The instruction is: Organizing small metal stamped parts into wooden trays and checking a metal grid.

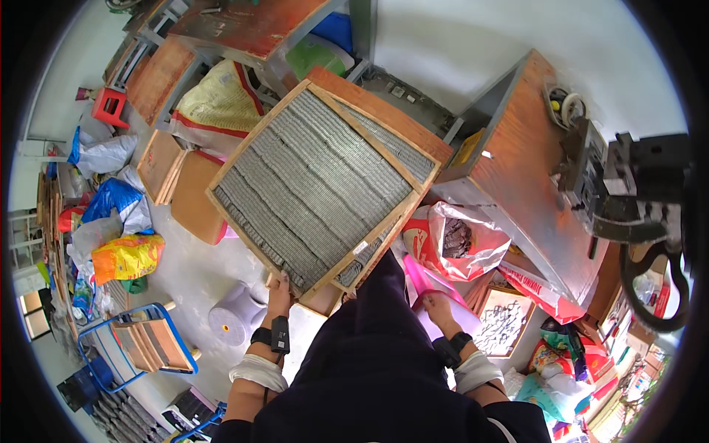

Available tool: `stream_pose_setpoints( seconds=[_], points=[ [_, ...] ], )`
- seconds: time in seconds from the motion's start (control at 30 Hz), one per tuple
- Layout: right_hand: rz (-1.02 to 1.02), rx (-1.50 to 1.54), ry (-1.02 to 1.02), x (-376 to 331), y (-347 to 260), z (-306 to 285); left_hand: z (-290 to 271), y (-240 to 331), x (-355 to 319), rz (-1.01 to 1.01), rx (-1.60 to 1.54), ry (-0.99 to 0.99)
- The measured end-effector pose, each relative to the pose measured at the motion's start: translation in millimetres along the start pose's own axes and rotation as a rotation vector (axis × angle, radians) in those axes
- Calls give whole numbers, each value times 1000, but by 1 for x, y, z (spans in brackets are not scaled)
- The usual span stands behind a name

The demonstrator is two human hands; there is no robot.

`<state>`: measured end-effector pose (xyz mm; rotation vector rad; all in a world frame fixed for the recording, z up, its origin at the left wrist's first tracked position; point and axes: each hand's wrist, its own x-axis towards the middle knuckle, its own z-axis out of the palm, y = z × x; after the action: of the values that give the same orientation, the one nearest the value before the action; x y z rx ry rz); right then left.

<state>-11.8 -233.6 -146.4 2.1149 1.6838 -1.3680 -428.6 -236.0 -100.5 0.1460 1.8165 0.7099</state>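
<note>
A square wooden-framed tray [317, 184] filled with rows of thin grey strips lies before me. Beneath it, turned at an angle, a similar framed tray [388, 136] shows at the right side, on a reddish-brown board [428, 142]. My left hand [279, 289] is closed on the near left corner of the upper tray's frame, fingertips partly hidden. My right hand [439, 306] hangs lower right, away from the trays, in front of a pink plastic stool [461, 317]. Its fingers look curled in; whether anything is in them is hidden.
A lavender stool [230, 323] and a blue-framed cart [159, 347] with boards stand at left, near several filled bags [129, 255]. A plastic bag [476, 244] with dark contents stands at right, under a worn bench [517, 148] bearing a metal hand press [646, 199].
</note>
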Motion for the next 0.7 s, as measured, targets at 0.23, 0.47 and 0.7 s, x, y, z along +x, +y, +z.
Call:
stream_pose_setpoints(
  seconds=[0.23, 0.47, 0.7],
  points=[
    [100, 188, 25, -41, 69, 32, -24, -13, -5, -17, -17, 10],
    [-51, 53, 171, -42, 80, 31, -23, -14, -22, 47, -124, -54],
    [-112, -71, 96, -35, 0, -14, -54, -34, -35, 44, -262, 32]
  ],
)
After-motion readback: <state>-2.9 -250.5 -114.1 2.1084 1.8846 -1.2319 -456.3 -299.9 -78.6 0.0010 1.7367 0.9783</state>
